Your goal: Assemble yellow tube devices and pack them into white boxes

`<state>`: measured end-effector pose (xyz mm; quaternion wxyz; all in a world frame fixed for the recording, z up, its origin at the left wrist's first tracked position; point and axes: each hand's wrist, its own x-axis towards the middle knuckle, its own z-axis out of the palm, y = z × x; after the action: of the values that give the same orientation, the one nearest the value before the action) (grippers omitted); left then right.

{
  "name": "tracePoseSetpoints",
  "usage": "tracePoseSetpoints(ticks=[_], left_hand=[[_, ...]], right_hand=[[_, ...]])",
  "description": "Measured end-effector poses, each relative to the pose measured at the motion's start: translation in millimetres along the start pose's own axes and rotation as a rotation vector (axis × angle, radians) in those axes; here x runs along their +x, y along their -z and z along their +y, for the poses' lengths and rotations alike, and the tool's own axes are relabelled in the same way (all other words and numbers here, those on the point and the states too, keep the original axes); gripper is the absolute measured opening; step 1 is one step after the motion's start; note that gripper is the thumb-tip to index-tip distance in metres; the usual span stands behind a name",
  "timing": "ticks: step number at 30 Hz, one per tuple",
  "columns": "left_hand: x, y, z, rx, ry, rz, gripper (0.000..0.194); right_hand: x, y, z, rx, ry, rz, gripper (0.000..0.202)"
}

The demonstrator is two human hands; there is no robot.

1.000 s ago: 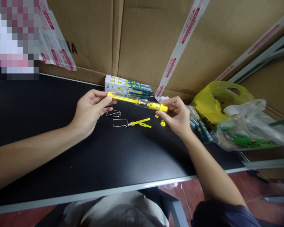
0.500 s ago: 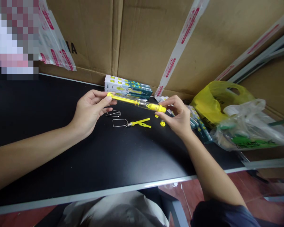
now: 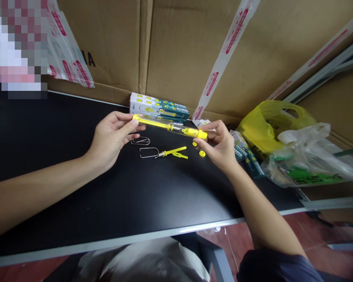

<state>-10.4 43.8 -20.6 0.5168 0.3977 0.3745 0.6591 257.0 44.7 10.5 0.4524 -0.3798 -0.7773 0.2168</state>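
Note:
A clear-tubed spring scale (image 3: 155,123) with yellow inner parts and yellow ends is held up over the table, sloping slightly down to the right. My left hand (image 3: 113,135) pinches its left end between thumb and fingers. At the other end, my right hand (image 3: 220,145) has thumb and fingers closed around the yellow cap. Below the tube lie a bent wire hook (image 3: 141,141), a wire loop (image 3: 148,153) joined to a yellow stick-like piece (image 3: 175,151), and a short yellow strip (image 3: 180,155). A small yellow ring-shaped part (image 3: 202,153) rests under my right hand.
Printed spring scale boxes (image 3: 159,107) stand against the large cardboard (image 3: 179,47) behind. More boxes (image 3: 251,160) lie right, beside a yellow plastic bag (image 3: 270,121) and a clear one (image 3: 314,156). The black table's pale front edge (image 3: 135,239) runs near my lap.
My right hand's fingers have shifted slightly on the yellow cap, and the hand has turned a little. My left hand and the loose parts stay where they were.

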Motion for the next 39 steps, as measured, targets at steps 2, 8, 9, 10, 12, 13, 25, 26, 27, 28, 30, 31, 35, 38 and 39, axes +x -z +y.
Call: tracePoseSetpoints(ticks=[2, 8, 9, 10, 12, 13, 25, 26, 27, 28, 30, 31, 35, 38, 39], left_hand=[[0.3, 0.3, -0.5, 0.0, 0.002, -0.003, 0.011], [0.8, 0.6, -0.8, -0.002, -0.007, -0.003, 0.01], [0.9, 0.6, -0.7, -0.001, -0.01, -0.002, 0.01], [1.0, 0.6, -0.5, -0.001, -0.011, -0.001, 0.01], [1.1, 0.3, -0.2, -0.001, -0.011, 0.001, 0.01], [1.2, 0.1, -0.1, -0.002, -0.01, 0.002, 0.01], [1.1, -0.4, 0.4, -0.014, -0.006, 0.004, 0.011], [1.1, -0.5, 0.4, -0.014, -0.006, 0.004, 0.011], [1.1, -0.6, 0.5, -0.013, -0.006, 0.005, 0.011], [1.1, -0.8, 0.6, -0.012, -0.006, 0.005, 0.011], [1.1, -1.0, 0.8, -0.012, -0.007, 0.007, 0.011], [1.0, -1.0, 0.9, -0.011, -0.007, 0.007, 0.011], [0.6, -0.9, 1.2, -0.009, -0.001, 0.005, 0.011], [0.8, -0.5, 1.0, -0.008, 0.001, 0.003, 0.011], [0.9, -0.3, 0.8, -0.008, 0.0, 0.001, 0.011]], right_hand=[[-0.5, -0.3, -1.2, 0.013, -0.016, 0.004, 0.039], [-0.2, 0.8, -2.3, -0.017, -0.026, 0.038, 0.039], [0.1, 1.2, -1.5, -0.037, -0.003, 0.043, 0.039], [0.6, 1.7, -0.6, -0.061, 0.025, 0.049, 0.038], [2.0, 2.6, 1.0, -0.123, 0.086, 0.069, 0.036], [2.8, 3.0, 1.5, -0.158, 0.115, 0.08, 0.036], [3.5, 1.9, 2.4, -0.19, 0.128, 0.062, 0.031], [3.2, 1.5, 3.2, -0.181, 0.118, 0.06, 0.031], [2.9, 1.2, 3.9, -0.175, 0.113, 0.055, 0.031], [2.7, 1.0, 4.2, -0.171, 0.112, 0.048, 0.031], [2.4, 0.6, 4.3, -0.166, 0.108, 0.034, 0.031], [2.2, 0.4, 4.1, -0.163, 0.102, 0.031, 0.031], [1.3, 0.1, 3.2, -0.119, 0.079, 0.018, 0.031], [0.5, -0.1, 3.2, -0.084, 0.056, -0.015, 0.031], [0.3, -0.3, 3.3, -0.079, 0.048, -0.025, 0.03]])
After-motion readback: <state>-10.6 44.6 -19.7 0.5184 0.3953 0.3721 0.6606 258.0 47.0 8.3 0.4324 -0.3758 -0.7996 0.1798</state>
